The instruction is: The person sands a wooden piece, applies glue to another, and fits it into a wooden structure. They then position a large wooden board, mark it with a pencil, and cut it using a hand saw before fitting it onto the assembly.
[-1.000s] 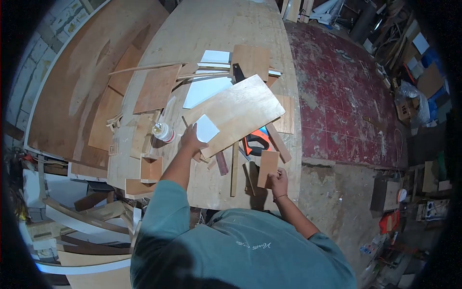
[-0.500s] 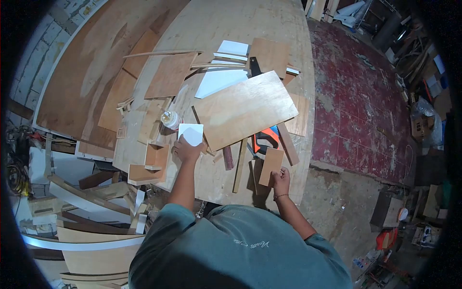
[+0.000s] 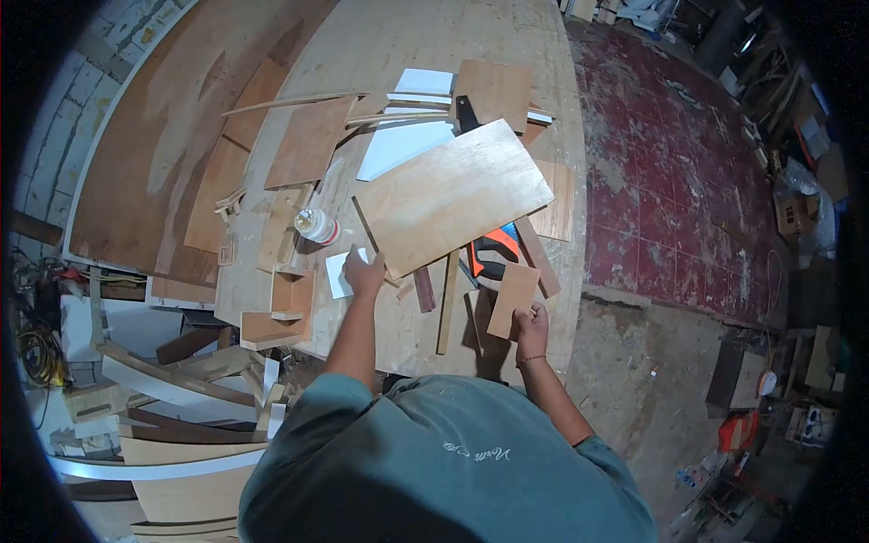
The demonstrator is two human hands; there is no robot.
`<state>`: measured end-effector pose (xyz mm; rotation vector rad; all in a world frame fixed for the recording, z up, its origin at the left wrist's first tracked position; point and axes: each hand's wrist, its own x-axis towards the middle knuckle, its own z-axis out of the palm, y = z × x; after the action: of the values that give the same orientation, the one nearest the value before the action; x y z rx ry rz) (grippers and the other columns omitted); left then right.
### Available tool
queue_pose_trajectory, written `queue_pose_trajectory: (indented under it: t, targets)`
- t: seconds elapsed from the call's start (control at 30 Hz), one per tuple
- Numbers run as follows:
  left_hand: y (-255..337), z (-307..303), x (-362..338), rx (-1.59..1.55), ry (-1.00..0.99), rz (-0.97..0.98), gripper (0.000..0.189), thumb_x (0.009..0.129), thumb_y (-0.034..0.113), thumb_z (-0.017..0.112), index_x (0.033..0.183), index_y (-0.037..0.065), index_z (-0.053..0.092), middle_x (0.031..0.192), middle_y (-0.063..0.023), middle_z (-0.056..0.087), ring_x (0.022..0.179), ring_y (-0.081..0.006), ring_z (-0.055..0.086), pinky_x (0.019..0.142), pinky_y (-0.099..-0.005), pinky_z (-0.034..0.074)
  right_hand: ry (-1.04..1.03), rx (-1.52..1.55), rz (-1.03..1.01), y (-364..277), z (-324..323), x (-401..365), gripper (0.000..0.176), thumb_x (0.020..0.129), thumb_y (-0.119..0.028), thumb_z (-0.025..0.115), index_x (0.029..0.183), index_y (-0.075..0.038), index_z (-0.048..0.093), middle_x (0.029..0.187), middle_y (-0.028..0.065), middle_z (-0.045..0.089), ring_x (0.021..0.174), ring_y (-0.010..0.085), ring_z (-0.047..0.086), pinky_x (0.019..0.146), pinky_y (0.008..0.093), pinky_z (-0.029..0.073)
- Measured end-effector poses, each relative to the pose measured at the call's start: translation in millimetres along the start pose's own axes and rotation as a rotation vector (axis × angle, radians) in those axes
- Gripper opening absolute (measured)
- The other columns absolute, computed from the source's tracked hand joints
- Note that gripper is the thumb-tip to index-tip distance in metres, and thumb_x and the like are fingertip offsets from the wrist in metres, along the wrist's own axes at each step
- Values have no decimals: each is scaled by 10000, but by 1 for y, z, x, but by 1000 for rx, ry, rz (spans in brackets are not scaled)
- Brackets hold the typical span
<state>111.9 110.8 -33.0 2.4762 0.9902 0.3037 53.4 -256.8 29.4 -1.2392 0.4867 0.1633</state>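
Note:
My left hand point(image 3: 365, 271) is at the right side of a small white square panel point(image 3: 339, 275), its fingers closed over that edge and hiding part of it. Just above it stands a clear jar point(image 3: 317, 226) with whitish contents and a red-marked label. A small rectangular plywood piece point(image 3: 514, 299) is pinched by its lower right edge in my right hand point(image 3: 532, 328). Close above this piece, the orange and black handle of a handsaw point(image 3: 496, 252) shows from under a large plywood board point(image 3: 457, 195).
An open wooden box assembly point(image 3: 282, 312) sits at the table's left front edge. Several wooden strips point(image 3: 447, 303) and a dark reddish block point(image 3: 424, 290) lie near me. White panels point(image 3: 403, 149) and thin boards point(image 3: 310, 143) are farther back. Stacked offcuts point(image 3: 181, 371) stand at lower left.
My left hand has shifted to the white panel's right side, and the panel has turned and moved slightly left and nearer me. My right hand has raised the plywood piece a little. The view has shifted slightly.

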Motion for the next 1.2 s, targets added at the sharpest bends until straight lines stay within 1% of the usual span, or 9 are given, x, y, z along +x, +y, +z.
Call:
queue_pose_trajectory:
  t: [0.07, 0.27, 0.4, 0.47, 0.7, 0.93, 1.03, 1.07, 1.2]
  targets:
    - [0, 35, 27, -508, -127, -227, 713, 692, 268, 729, 1276, -7, 428, 1199, -238, 523, 1110, -341, 515, 942, -443, 396, 8, 12, 0, -3, -3, -2, 253, 838, -40, 557, 1072, -10, 465, 906, 92, 618, 784, 133, 595, 706, 258, 483]
    - [15, 48, 63, -693, -470, -442, 495, 764, 128, 643, 1189, -62, 476, 1069, -198, 591, 957, -318, 594, 766, -445, 501, 62, -61, -62, -8, -18, -5, 258, 841, -50, 558, 1074, -10, 456, 904, 104, 615, 792, 148, 604, 690, 271, 494]
    - [38, 15, 46, -1204, -573, -510, 430, 826, 91, 582, 1211, -51, 455, 1137, -189, 563, 1036, -314, 563, 849, -421, 482, 85, 49, -54, -14, -23, -7, 283, 842, -49, 550, 1097, -18, 432, 916, 112, 608, 784, 165, 612, 669, 279, 505]
    - [41, 6, 34, -1563, -872, -636, 406, 879, 62, 525, 1252, -46, 405, 1203, -183, 517, 1111, -309, 516, 948, -423, 428, 82, -3, -67, -13, -23, -8, 274, 852, -61, 544, 1100, -18, 435, 910, 94, 602, 770, 156, 607, 647, 272, 503]
    - [78, -34, -23, -1435, -814, -263, 436, 909, 97, 502, 1303, -24, 361, 1277, -164, 478, 1168, -289, 488, 987, -416, 404, -172, -164, -309, -46, 20, -14, 390, 867, -107, 529, 1221, -4, 402, 1074, 99, 539, 1024, 175, 510, 915, 309, 401]
    - [78, -55, -73, -1447, -908, -280, 380, 914, 188, 520, 1228, -16, 457, 1151, -140, 569, 1067, -275, 560, 933, -408, 442, -353, -588, -362, -67, 79, -28, 511, 832, -34, 516, 1303, -43, 319, 838, 91, 506, 772, 177, 533, 698, 315, 456]
    - [76, -46, -94, -1552, -1100, -485, 415, 935, 307, 481, 1223, 8, 466, 1170, -141, 557, 1061, -265, 560, 893, -412, 472, -419, -642, -454, -23, 90, -20, 552, 807, 23, 507, 1313, -49, 300, 832, 117, 523, 754, 207, 550, 708, 329, 467]
    - [75, -40, -99, -1554, -1099, -488, 415, 935, 307, 481, 1223, 8, 466, 1170, -141, 557, 1061, -265, 560, 893, -412, 472, -486, -657, -307, -10, 87, -19, 616, 773, 8, 518, 1336, -1, 268, 1164, 278, 474, 1083, 386, 488, 921, 407, 401]
    - [68, -18, -124, -1552, -1138, -622, 519, 967, 434, 323, 1271, 28, 427, 1203, -141, 536, 1093, -262, 540, 924, -403, 453, -499, -840, -463, 29, 78, -21, 782, 698, -58, 621, 1365, 39, 223, 1259, 277, 380, 1167, 380, 390, 1001, 399, 341]
